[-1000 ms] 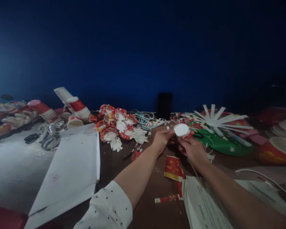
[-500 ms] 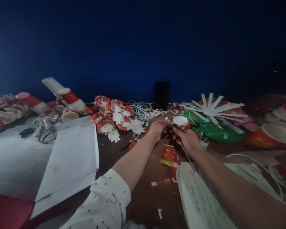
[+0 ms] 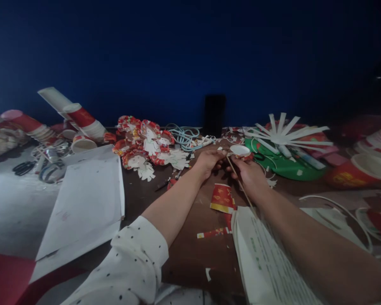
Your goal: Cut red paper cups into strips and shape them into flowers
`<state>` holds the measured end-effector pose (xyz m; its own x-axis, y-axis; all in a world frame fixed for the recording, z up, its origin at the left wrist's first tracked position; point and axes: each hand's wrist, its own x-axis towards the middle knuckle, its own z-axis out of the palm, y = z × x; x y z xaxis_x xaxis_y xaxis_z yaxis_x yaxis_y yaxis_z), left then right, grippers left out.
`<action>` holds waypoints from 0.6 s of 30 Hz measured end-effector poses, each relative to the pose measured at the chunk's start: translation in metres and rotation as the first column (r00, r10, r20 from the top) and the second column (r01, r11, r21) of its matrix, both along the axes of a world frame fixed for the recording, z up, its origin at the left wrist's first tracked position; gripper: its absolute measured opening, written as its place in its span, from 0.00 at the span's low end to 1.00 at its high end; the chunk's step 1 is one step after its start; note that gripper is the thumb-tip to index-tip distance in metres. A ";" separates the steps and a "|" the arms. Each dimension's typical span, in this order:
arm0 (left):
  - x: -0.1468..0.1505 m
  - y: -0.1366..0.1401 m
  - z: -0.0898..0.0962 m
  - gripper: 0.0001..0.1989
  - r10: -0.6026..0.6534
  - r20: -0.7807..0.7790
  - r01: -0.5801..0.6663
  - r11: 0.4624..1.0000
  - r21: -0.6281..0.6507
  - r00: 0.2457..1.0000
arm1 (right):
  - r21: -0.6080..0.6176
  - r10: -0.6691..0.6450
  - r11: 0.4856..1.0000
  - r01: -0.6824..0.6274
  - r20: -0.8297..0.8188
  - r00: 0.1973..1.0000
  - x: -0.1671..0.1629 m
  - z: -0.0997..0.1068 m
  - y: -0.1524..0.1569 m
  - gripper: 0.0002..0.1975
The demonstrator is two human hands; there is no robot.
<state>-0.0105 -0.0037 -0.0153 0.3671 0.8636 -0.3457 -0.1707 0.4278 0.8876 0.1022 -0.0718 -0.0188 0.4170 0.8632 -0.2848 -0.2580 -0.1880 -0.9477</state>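
Note:
Both my hands meet over the middle of the brown table. My left hand (image 3: 208,162) is closed, its fingertips pinching near one end of a thin tan cord-like strand (image 3: 240,184). Beside it, my right hand (image 3: 248,171) is closed too, thumb and fingers gripping the strand, which trails down along my right forearm. Just behind the right fingers sits a round white cup bottom (image 3: 240,150) with a red edge; whether the hand touches it I cannot tell. Nearer to me lie a cut red-and-gold paper cup piece (image 3: 222,198) and a narrow red strip (image 3: 212,233).
Red-and-white paper crafts (image 3: 142,146) and a pale blue cable (image 3: 186,137) lie behind left. A fanned white cut cup (image 3: 282,137) rests on a green sheet (image 3: 282,167). White board (image 3: 85,203), stacked cups (image 3: 85,120) and a printed paper bag (image 3: 260,254) surround the hands.
The view has tilted slightly, so most things sit a little higher and the left side farther left. The strand now shows more clearly between my hands; both hands stay together.

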 end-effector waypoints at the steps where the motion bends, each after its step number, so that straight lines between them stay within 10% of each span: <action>1: 0.000 0.000 0.000 0.06 -0.004 -0.007 0.004 1.000 -0.001 1.000 | -0.014 -0.006 1.000 0.007 0.029 1.000 0.000 0.000 0.001 0.05; 18: -0.002 -0.003 0.005 0.06 -0.066 -0.099 0.072 0.996 0.061 0.993 | 0.023 -0.066 0.998 0.063 0.130 0.989 0.003 0.003 -0.001 0.06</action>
